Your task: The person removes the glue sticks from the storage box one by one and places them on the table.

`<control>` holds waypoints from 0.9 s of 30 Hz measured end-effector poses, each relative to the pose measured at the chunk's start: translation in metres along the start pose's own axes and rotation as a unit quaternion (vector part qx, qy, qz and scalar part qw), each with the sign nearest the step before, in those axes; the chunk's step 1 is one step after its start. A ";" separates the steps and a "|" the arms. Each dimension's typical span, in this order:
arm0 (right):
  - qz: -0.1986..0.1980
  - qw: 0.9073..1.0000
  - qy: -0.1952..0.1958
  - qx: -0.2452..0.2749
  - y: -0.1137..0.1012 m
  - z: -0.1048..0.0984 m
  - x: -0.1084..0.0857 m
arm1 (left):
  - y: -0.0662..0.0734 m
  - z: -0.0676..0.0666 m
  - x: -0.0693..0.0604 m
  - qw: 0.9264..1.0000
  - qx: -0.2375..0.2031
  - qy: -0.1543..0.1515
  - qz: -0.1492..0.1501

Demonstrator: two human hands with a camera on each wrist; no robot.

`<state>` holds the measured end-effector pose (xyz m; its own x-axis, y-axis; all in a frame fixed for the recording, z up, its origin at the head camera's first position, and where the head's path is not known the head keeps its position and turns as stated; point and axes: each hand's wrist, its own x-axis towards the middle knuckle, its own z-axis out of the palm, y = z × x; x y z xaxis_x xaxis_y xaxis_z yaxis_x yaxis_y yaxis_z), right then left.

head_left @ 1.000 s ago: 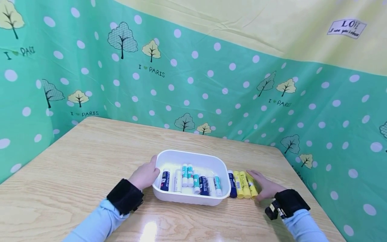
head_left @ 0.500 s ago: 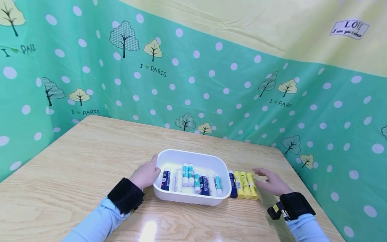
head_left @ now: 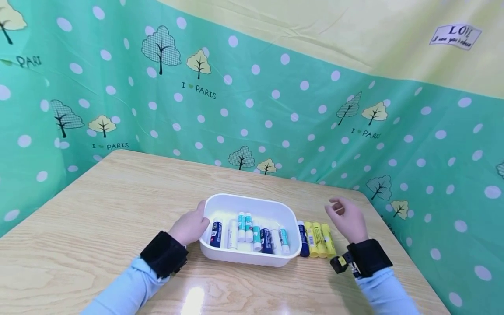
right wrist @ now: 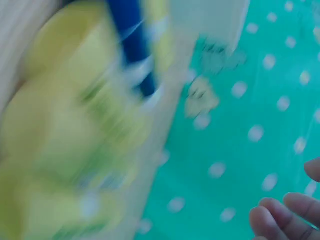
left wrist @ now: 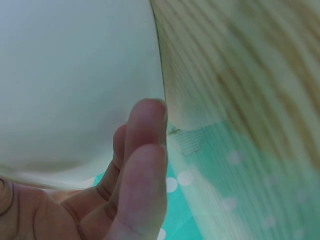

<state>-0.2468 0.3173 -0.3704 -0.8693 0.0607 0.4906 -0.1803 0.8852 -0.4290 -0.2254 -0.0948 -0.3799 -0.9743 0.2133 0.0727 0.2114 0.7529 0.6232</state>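
My left hand (head_left: 190,225) grips the left end of a white plastic basket (head_left: 246,259), thumb over its rim; in the left wrist view the fingers (left wrist: 142,185) lie against its outer wall (left wrist: 75,75). Blue, white and teal glue sticks (head_left: 265,241) lie inside. Right of the basket, a dark blue stick (head_left: 302,239) and three yellow sticks (head_left: 318,240) lie side by side. Above and right of them my right hand (head_left: 349,221) is raised, fingers loosely bent and holding nothing. The right wrist view shows its fingertips (right wrist: 285,217) apart from the blurred yellow sticks (right wrist: 65,135).
The wooden table (head_left: 118,197) extends left, behind and in front of the basket. A green and yellow patterned cloth (head_left: 252,105) hangs behind the table and along both sides.
My right hand has come away from the rightmost yellow stick, first moving right, then up and back over the table. My left hand and the basket stay in place.
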 end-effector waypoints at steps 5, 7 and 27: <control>-0.026 0.998 -0.016 0.046 -0.067 0.002 0.006 | 0.000 -0.001 -0.002 1.000 -0.004 0.001 -0.003; -0.035 0.998 -0.018 0.046 -0.095 0.003 0.007 | 0.001 -0.001 -0.003 1.000 -0.005 0.002 -0.004; -0.090 0.986 -0.098 0.101 -0.223 0.062 0.020 | 0.001 0.003 0.000 1.000 0.009 0.016 -0.004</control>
<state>-0.2525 0.0930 -0.3119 -0.8835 -0.1963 0.4254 -0.4102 0.7627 -0.5000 -0.2251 -0.0922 -0.3820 -0.9780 0.1870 0.0928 0.2043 0.7662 0.6092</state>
